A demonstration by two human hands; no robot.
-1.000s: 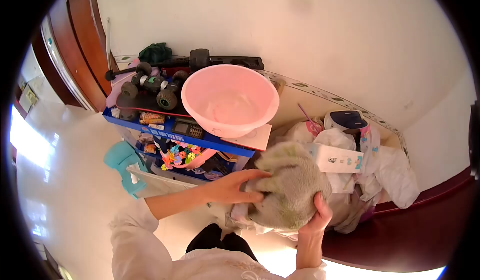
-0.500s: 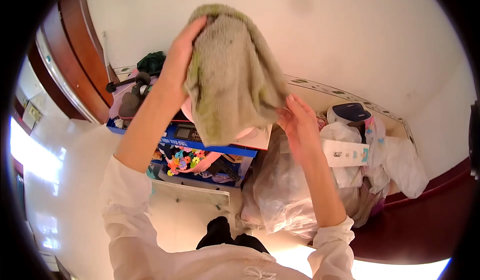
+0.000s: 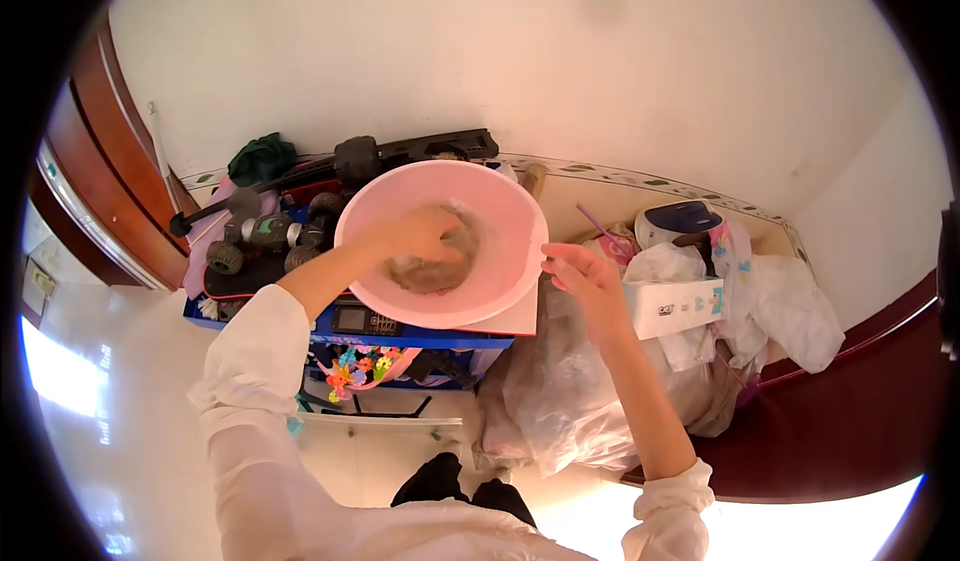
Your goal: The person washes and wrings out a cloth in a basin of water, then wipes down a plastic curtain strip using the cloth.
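Observation:
A pink basin (image 3: 510, 226) rests on top of a blue box crowded with items. My left hand (image 3: 430, 236) reaches down inside it, pressing on a grey-green cloth (image 3: 430, 276) that lies bunched at the bottom in what looks like water. The left fingertips are bent into the cloth and partly hidden. Just at the basin's right rim, my right hand (image 3: 580, 269) is raised with thumb and fingertips pinched together; whatever is between them is too small to make out.
Toy-like wheels and dumbbells (image 3: 268, 231) crowd the box (image 3: 400, 341) left of the basin. Plastic bags (image 3: 570, 411), a white box (image 3: 675, 306) and a dark-topped item (image 3: 685, 217) stand to the right. A dark red surface (image 3: 830, 441) is at lower right.
The cloth, held up and spread between both hands before, is now down in the basin. My left hand has lowered with it, and my right hand has let go of its corner.

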